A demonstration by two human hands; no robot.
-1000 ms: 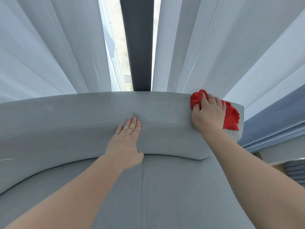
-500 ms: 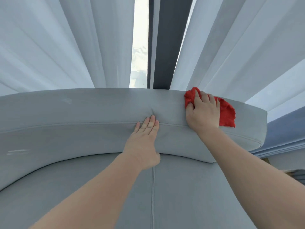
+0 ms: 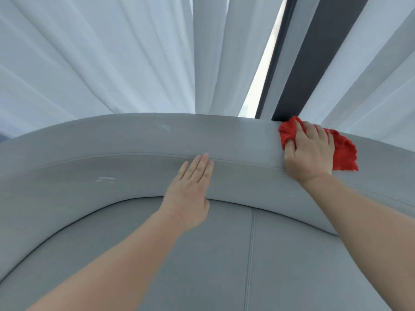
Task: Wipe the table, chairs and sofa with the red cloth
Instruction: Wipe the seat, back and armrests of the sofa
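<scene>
Two bare forearms, bare left hand [image 3: 190, 189], bare right hand [image 3: 307, 153], wrists uncovered

Both arms reach forward. The left hand [image 3: 190, 194] lies flat, fingers [image 3: 199, 167] straight and together; the right hand [image 3: 308, 151] clutches the cloth [image 3: 343, 153].

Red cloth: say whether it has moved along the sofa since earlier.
Yes. The red cloth, gripped by the right hand, slid left along the sofa backrest, away from its right end, toward the dark window post.
</scene>
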